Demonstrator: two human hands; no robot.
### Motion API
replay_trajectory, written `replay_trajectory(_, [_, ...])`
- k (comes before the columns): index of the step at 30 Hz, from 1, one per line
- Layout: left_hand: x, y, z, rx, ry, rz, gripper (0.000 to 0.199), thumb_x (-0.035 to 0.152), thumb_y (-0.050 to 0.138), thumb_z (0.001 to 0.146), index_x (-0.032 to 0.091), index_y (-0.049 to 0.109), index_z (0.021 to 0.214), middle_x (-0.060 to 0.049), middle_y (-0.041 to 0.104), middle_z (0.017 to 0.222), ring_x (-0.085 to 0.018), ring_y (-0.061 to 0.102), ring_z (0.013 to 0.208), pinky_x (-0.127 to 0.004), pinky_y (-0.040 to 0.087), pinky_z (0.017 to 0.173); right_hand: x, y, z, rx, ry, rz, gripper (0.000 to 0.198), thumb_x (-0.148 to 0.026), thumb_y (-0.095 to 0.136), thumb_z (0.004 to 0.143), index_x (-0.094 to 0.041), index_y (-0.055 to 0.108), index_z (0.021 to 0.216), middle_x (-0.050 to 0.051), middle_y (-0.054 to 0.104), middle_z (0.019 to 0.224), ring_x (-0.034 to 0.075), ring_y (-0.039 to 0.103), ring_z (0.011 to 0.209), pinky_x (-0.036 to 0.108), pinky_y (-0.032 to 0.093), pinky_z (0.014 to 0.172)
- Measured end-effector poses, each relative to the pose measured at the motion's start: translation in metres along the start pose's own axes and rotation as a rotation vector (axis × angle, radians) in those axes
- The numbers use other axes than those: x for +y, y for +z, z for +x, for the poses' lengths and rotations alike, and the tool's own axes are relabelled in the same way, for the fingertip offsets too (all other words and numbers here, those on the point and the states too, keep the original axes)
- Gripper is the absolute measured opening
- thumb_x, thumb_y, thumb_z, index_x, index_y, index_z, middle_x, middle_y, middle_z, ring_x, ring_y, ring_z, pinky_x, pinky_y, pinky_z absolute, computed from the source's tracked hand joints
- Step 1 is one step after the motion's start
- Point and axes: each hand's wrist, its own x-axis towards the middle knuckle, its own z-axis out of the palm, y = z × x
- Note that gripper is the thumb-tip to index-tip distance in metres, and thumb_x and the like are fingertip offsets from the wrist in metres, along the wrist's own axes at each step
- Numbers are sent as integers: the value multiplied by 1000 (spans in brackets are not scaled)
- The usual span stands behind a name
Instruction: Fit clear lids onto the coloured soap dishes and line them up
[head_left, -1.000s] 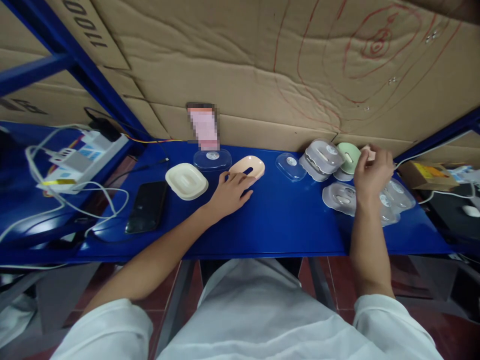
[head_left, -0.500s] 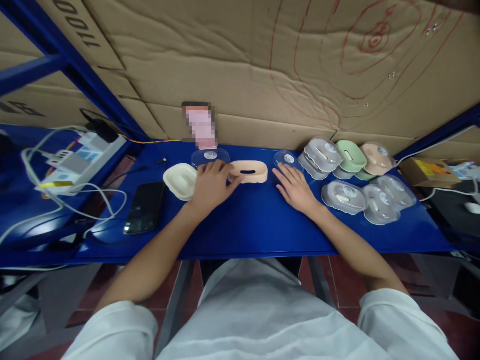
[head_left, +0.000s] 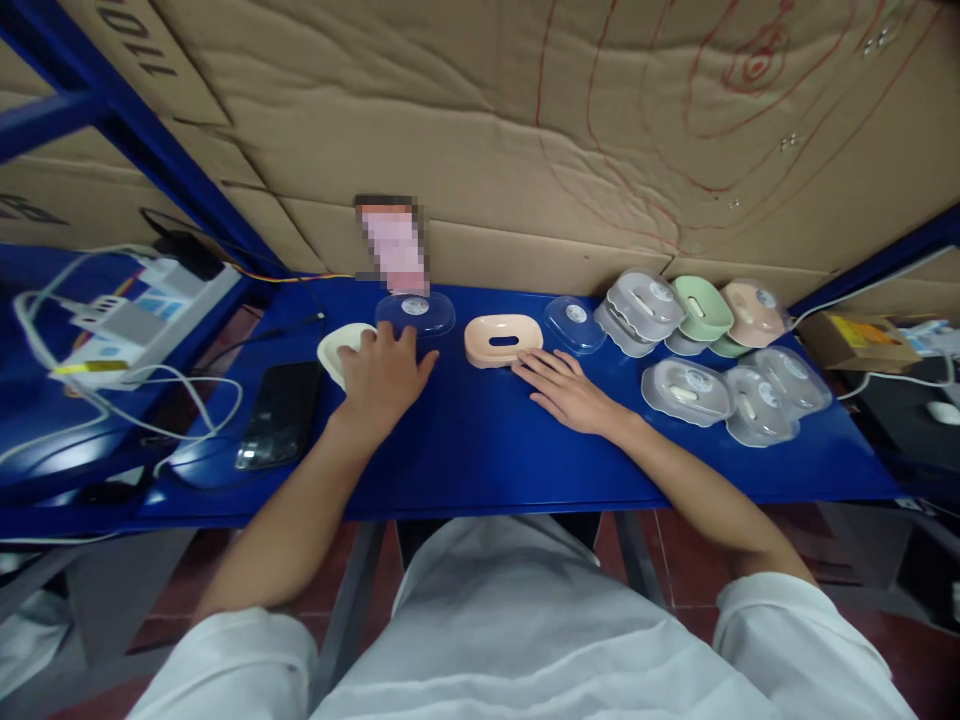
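Note:
My left hand (head_left: 384, 378) reaches over the cream dish (head_left: 330, 348), its fingers spread and the thumb held apart. The hand covers much of that dish; I cannot tell how firmly the fingertips touch it. A peach soap dish (head_left: 480, 348) with a dark oval slot sits upright in the middle of the blue table. At its right front corner lie the fingertips of my right hand (head_left: 564, 392), stretched out flat with nothing held. Behind my left hand lies a clear lid (head_left: 431, 316) with a round sticker; another clear lid (head_left: 576, 330) is behind my right hand.
Several lidded soap boxes (head_left: 688, 390) in grey, green and peach are grouped and partly stacked at the right. A black phone (head_left: 279, 415) lies at the left, beside white cables and a power strip (head_left: 176, 318). A cardboard wall (head_left: 480, 150) closes off the back.
My left hand has left the peach soap dish and moved left over the cream dish. My right hand has shifted left from the clear lid to the peach dish's corner.

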Motion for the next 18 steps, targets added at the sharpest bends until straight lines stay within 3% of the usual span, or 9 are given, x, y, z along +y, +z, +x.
replay_trajectory(4, [0, -3, -5, -124, -2, -7, 45, 48, 51, 106, 15, 66, 133, -27, 61, 140, -47, 63, 123, -55, 56, 92, 1, -2, 2, 28, 17, 33, 56, -33, 43, 114, -28, 38, 170, 10, 50, 168, 30, 42, 157, 57, 34, 127])
replay_trajectory(9, [7, 3, -9, -153, 149, -59, 41, 44, 54, 106, 14, 67, 131, -26, 60, 140, -44, 66, 122, -52, 60, 90, 8, -2, 2, 76, 74, -2, 56, -37, 48, 112, -29, 43, 167, 15, 61, 151, 35, 53, 141, 56, 41, 116])
replay_trajectory(12, [9, 8, -8, -160, 356, -309, 38, 37, 48, 108, 14, 67, 132, -20, 67, 132, -35, 69, 119, -49, 58, 99, 14, -1, 1, 96, 111, -24, 54, -37, 47, 113, -28, 45, 166, 16, 62, 146, 35, 54, 135, 52, 43, 109])
replay_trajectory(15, [8, 14, -4, -180, 703, -606, 40, 22, 39, 106, 20, 64, 138, -13, 68, 139, -26, 66, 129, -43, 52, 114, 18, 0, 0, 147, 165, -34, 44, -34, 45, 113, -28, 59, 154, 14, 66, 139, 34, 57, 129, 49, 45, 102])
replay_trajectory(17, [6, 19, -1, -149, 823, -629, 49, 13, 39, 100, 23, 63, 141, -11, 60, 155, -25, 57, 144, -45, 45, 122, 20, 0, 0, 205, 207, -35, 38, -34, 45, 113, -28, 68, 142, 12, 70, 132, 32, 60, 125, 49, 44, 101])
replay_trajectory(18, [4, 22, 0, -130, 818, -584, 52, 11, 41, 96, 24, 63, 141, -11, 55, 160, -27, 51, 149, -49, 42, 124, 20, 0, 1, 232, 225, -38, 36, -34, 45, 113, -28, 70, 137, 12, 71, 128, 32, 61, 125, 49, 43, 102])
